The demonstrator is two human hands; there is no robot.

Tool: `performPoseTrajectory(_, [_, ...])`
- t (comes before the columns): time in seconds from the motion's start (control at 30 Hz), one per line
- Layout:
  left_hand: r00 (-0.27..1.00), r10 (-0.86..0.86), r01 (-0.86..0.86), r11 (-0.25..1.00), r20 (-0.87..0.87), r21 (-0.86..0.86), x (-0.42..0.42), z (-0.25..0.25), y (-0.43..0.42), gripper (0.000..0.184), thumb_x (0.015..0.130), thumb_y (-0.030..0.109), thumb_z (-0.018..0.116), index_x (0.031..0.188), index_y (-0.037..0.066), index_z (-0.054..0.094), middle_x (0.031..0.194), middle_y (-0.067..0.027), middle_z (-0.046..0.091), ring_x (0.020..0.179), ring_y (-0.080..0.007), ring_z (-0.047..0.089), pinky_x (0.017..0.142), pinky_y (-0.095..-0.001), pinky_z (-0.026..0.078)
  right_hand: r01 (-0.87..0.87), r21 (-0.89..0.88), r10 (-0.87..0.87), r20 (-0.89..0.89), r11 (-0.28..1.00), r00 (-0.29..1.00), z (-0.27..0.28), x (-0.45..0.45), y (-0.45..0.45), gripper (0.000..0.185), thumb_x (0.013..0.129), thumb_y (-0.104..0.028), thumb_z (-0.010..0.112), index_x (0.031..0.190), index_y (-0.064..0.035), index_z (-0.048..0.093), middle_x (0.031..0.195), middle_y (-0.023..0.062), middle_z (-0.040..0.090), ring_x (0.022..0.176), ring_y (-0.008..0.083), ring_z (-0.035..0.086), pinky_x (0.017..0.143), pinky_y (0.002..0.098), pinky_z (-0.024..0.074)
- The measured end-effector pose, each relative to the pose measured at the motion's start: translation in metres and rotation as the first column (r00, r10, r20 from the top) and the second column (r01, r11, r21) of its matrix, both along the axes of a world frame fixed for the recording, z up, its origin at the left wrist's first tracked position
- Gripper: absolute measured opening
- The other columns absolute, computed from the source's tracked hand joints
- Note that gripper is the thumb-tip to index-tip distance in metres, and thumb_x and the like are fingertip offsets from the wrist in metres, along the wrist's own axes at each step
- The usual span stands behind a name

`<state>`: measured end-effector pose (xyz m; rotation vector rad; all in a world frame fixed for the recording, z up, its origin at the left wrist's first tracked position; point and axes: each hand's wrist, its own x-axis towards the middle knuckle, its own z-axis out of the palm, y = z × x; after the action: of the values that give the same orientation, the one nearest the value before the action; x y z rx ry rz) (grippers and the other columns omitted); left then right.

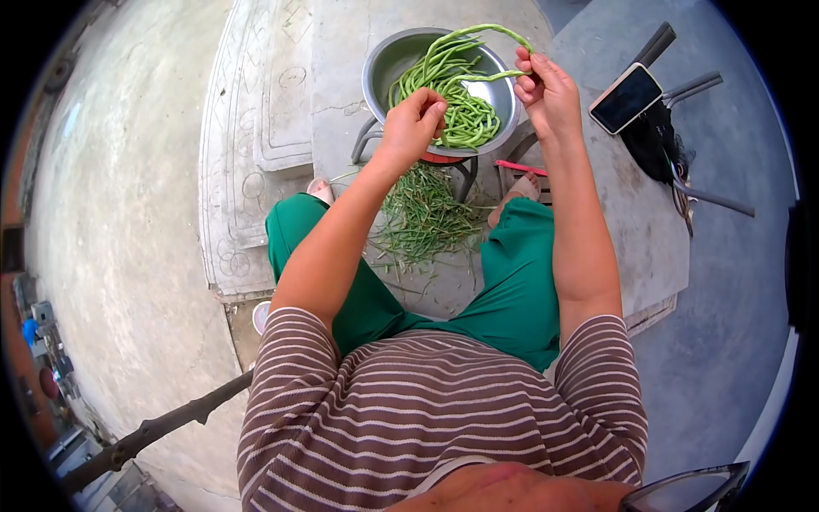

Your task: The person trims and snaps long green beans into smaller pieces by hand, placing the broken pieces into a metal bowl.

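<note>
A metal basin (372,78) in front of me holds a heap of long green beans (467,116). At its right rim, my right hand (546,92) is closed on a long bean (488,28), pinched between fingers and thumb. This bean arcs up over the basin, and another green length runs from the same fingers toward the heap. Over the basin's left front part, my left hand (415,122) has its fingers curled and its thumb pressed to them. What it holds, if anything, is hidden.
The basin rests on a low stool (466,177). Beneath lies a pile of green trimmings (426,215) between my feet. A phone (626,98) and a black bag (650,141) are on a stool to the right. A rough stick (162,431) reaches in from the lower left.
</note>
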<state>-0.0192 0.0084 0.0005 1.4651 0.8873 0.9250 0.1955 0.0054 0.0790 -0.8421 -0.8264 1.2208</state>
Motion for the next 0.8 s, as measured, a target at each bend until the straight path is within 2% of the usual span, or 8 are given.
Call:
performPoseTrajectory(0.17, [0.939, -0.009, 0.106, 0.959, 0.344, -0.263, -0.001, 0.014, -0.008, 0.025, 0.097, 0.024, 0.05, 0.101, 0.0, 0.058, 0.082, -0.004, 0.063, 0.071, -0.0108, 0.059, 0.061, -0.0244, 0.047, -0.05, 0.02, 0.05, 0.002, 0.999, 0.999, 0.004, -0.006, -0.014, 0.021, 0.094, -0.012, 0.052, 0.103, 0.0068, 0.058, 0.081, 0.0043, 0.057, 0.06, 0.0089, 0.048, 0.051, 0.0226, 0.0395])
performPoseTrajectory(0.27, [0.901, 0.058, 0.101, 0.935, 0.429, -0.339, -0.001, 0.02, -0.01, 0.027, 0.096, 0.027, 0.051, 0.096, 0.001, 0.059, 0.083, -0.0037, 0.062, 0.072, -0.011, 0.058, 0.062, -0.0246, 0.047, -0.083, 0.015, 0.083, 0.038, 0.996, 0.996, 0.008, -0.014, -0.023, 0.021, 0.094, -0.012, 0.053, 0.103, 0.0057, 0.06, 0.081, 0.0037, 0.058, 0.059, 0.0088, 0.051, 0.051, 0.0229, 0.0413])
performPoseTrajectory(0.5, [0.922, 0.07, 0.001, 0.983, 0.381, -0.183, -0.019, 0.021, 0.001, 0.028, 0.095, 0.031, 0.054, 0.088, 0.004, 0.059, 0.066, 0.002, 0.05, 0.058, -0.0072, 0.045, 0.055, -0.0226, 0.038, -0.125, 0.008, 0.124, 0.071, 0.992, 0.99, 0.014, -0.021, -0.032, 0.023, 0.093, -0.012, 0.053, 0.105, 0.0058, 0.059, 0.08, 0.0033, 0.057, 0.06, 0.0096, 0.052, 0.05, 0.0236, 0.042])
performPoseTrajectory(0.63, [0.903, 0.014, 0.105, 0.962, 0.43, -0.252, -0.018, 0.024, -0.002, 0.037, 0.095, 0.029, 0.054, 0.111, -0.004, 0.058, 0.094, -0.0098, 0.065, 0.082, -0.0154, 0.062, 0.07, -0.0281, 0.051, -0.17, 0.054, 0.167, 0.046, 0.984, 0.985, 0.01, -0.019, -0.034, 0.02, 0.092, -0.011, 0.052, 0.105, 0.0034, 0.057, 0.085, 0.0052, 0.06, 0.063, 0.0111, 0.056, 0.052, 0.025, 0.0457])
performPoseTrajectory(0.67, [0.888, -0.023, 0.179, 0.936, 0.458, -0.301, -0.019, 0.021, -0.002, 0.044, 0.095, 0.022, 0.053, 0.127, -0.007, 0.046, 0.117, -0.0177, 0.06, 0.104, -0.024, 0.061, 0.084, -0.0351, 0.053, -0.182, 0.055, 0.177, 0.084, 0.982, 0.981, 0.01, -0.021, -0.035, 0.018, 0.092, -0.011, 0.052, 0.104, 0.0021, 0.056, 0.087, 0.0059, 0.061, 0.065, 0.0117, 0.058, 0.054, 0.0255, 0.0479])
performPoseTrajectory(0.7, [0.889, -0.02, 0.175, 0.938, 0.458, -0.3, -0.019, 0.021, -0.003, 0.044, 0.095, 0.022, 0.053, 0.127, -0.007, 0.046, 0.117, -0.0177, 0.06, 0.104, -0.024, 0.061, 0.084, -0.0351, 0.053, -0.186, 0.056, 0.181, 0.084, 0.981, 0.98, 0.011, -0.025, -0.037, 0.018, 0.092, -0.011, 0.052, 0.104, 0.0021, 0.056, 0.087, 0.0059, 0.061, 0.065, 0.0117, 0.058, 0.054, 0.0255, 0.0479])
performPoseTrajectory(0.77, [0.734, 0.153, 0.25, 0.845, 0.662, -0.473, -0.016, 0.021, -0.004, 0.042, 0.095, 0.015, 0.051, 0.129, -0.007, 0.041, 0.122, -0.0204, 0.055, 0.11, -0.0292, 0.057, 0.09, -0.0391, 0.051, -0.304, 0.023, 0.288, 0.256, 0.952, 0.923, 0.012, -0.037, -0.044, 0.014, 0.091, -0.011, 0.053, 0.101, -0.0002, 0.055, 0.09, 0.0068, 0.062, 0.069, 0.0126, 0.06, 0.06, 0.0266, 0.0519])
performPoseTrajectory(0.8, [0.667, 0.162, 0.292, 0.841, 0.727, -0.455, -0.018, 0.018, 0.0, 0.039, 0.095, 0.01, 0.05, 0.128, -0.006, 0.039, 0.122, -0.0218, 0.054, 0.113, -0.0327, 0.055, 0.093, -0.0421, 0.05, -0.351, -0.007, 0.335, 0.318, 0.936, 0.887, 0.014, -0.043, -0.048, 0.013, 0.089, -0.009, 0.055, 0.1, -0.001, 0.054, 0.092, 0.0068, 0.063, 0.073, 0.0125, 0.062, 0.063, 0.0265, 0.0532])
